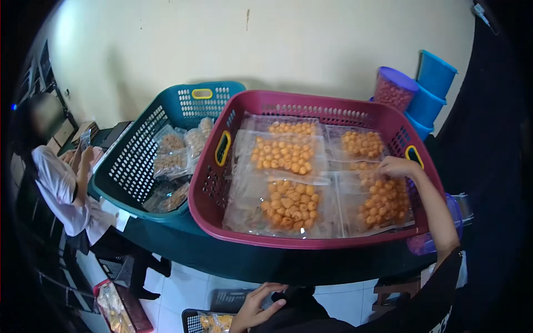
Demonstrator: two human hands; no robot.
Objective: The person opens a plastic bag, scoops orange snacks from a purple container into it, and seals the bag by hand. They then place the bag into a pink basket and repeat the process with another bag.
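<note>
A dark green table (250,265) spans the middle of the view. At its left end stands a co-worker (61,183) in a pale top. The maroon basket (294,242) occupies the table's centre and right, its front rim near the near edge; the teal basket (136,210), holding bagged brown pieces (172,161), adjoins it on the left. Stacked blue tubs (432,100) and a purple-lidded tub (395,91) rise beyond the maroon basket's rear right corner. Clear bags of orange balls (291,205) line that basket's floor. The right hand (400,167), reaching over its right rim, rests bent fingers on the right-hand bags; whether they pinch plastic cannot be told. The left hand (260,306), below the near edge, has thumb and fingers spread, visibly gripping nothing.
</note>
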